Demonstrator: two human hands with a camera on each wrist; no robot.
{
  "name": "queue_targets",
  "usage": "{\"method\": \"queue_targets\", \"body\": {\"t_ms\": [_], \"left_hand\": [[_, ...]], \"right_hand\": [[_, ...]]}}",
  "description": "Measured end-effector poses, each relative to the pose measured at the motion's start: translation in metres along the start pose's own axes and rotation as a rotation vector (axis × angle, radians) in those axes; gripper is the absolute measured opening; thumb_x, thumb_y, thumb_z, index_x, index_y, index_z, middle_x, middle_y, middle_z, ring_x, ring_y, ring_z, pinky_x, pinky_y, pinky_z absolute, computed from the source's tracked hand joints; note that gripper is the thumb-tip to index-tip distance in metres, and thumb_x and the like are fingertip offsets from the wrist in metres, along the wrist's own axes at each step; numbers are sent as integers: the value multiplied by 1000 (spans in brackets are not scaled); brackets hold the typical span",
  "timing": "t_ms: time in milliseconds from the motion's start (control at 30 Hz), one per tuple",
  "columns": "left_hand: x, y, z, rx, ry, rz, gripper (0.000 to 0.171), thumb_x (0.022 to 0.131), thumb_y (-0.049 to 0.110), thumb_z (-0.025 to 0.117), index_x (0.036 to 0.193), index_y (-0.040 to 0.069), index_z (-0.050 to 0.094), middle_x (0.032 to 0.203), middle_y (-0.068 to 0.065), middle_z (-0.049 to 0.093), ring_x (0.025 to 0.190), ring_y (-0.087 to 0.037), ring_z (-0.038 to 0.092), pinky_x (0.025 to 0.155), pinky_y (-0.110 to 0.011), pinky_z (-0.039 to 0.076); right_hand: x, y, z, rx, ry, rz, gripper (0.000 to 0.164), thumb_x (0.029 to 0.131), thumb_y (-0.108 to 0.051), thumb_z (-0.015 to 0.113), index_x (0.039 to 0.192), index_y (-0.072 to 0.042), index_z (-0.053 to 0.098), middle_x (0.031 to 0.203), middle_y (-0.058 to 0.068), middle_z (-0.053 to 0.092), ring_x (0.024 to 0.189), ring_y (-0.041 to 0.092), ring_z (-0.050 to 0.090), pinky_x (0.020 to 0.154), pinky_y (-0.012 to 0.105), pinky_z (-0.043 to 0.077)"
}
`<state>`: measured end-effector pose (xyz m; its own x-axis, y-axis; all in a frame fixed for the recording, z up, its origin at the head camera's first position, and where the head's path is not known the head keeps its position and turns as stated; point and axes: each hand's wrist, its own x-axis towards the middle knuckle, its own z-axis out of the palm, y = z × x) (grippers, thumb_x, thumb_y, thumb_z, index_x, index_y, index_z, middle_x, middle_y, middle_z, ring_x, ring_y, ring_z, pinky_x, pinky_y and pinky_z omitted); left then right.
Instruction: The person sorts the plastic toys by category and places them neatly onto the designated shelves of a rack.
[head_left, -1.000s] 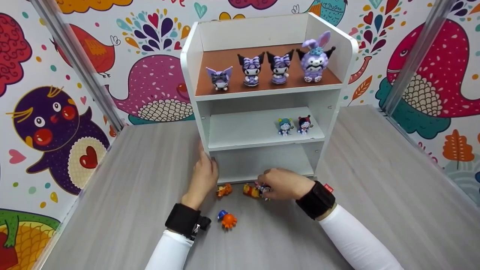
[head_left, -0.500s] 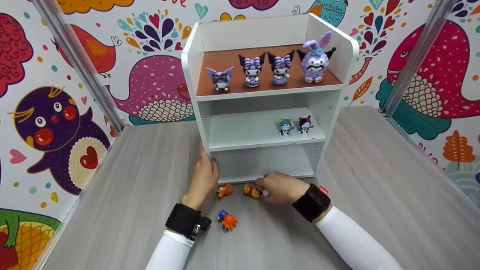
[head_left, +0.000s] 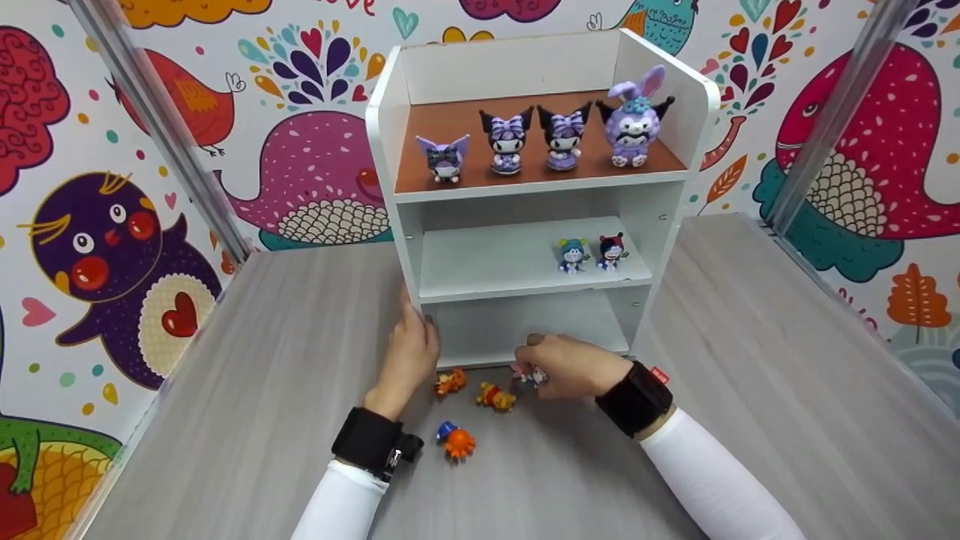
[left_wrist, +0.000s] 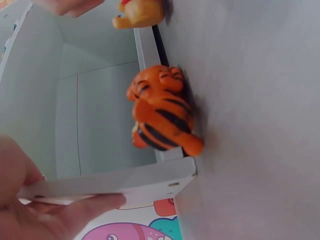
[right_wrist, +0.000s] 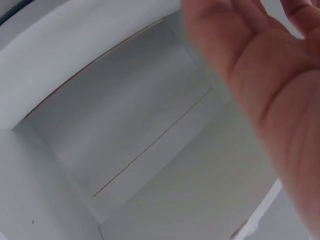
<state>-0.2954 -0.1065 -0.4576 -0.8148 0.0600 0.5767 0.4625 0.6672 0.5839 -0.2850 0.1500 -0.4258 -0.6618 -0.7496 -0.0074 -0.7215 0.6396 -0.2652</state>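
Observation:
My left hand [head_left: 409, 345] grips the left side panel of the white shelf unit [head_left: 409, 255], thumb and fingers on either side of the panel in the left wrist view. At the foot of the unit, my right hand [head_left: 574, 367] pinches a small pink-and-white figurine [head_left: 531, 375], mostly hidden by the fingers. Just left of it lies a yellow bear figurine [head_left: 496, 397] in a red shirt. An orange striped tiger figurine [left_wrist: 162, 112] lies close to the left hand, by the bottom board. Nearer the front is an orange figurine with a blue part [head_left: 456, 441].
Several purple figurines, such as the rabbit-eared one [head_left: 632, 124], stand on the brown top shelf [head_left: 465, 112]. Two small hooded figurines [head_left: 573, 255] stand at the right of the middle shelf [head_left: 480, 259]. Patterned walls surround the grey wood-grain table [head_left: 315, 315].
The yellow bear has shifted forward and left, away from the right fingers. My right hand has risen slightly with the pink-and-white figurine at its fingertips. My left hand stays put.

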Motion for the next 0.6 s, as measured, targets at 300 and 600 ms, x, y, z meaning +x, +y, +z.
{"method": "queue_targets", "body": {"t_ms": [300, 600], "left_hand": [[1, 1, -2, -13, -38, -17, 66, 98, -5, 45, 152, -13, 9, 132, -45, 51, 91, -49, 69, 70, -53, 56], [1, 2, -2, -10, -30, -16, 67, 97, -6, 46, 153, -13, 9, 130, -45, 52, 89, -49, 69, 71, -53, 56]], "right_hand": [[-2, -2, -8, 52, 110, -101, 22, 74, -5, 73, 94, -12, 69, 91, 0, 61, 79, 9, 54, 69, 22, 48], [-5, -5, -20, 102, 224, -176, 17, 84, -4, 70, 99, -11, 75, 94, 3, 64, 83, 11, 59, 74, 26, 54]]}}
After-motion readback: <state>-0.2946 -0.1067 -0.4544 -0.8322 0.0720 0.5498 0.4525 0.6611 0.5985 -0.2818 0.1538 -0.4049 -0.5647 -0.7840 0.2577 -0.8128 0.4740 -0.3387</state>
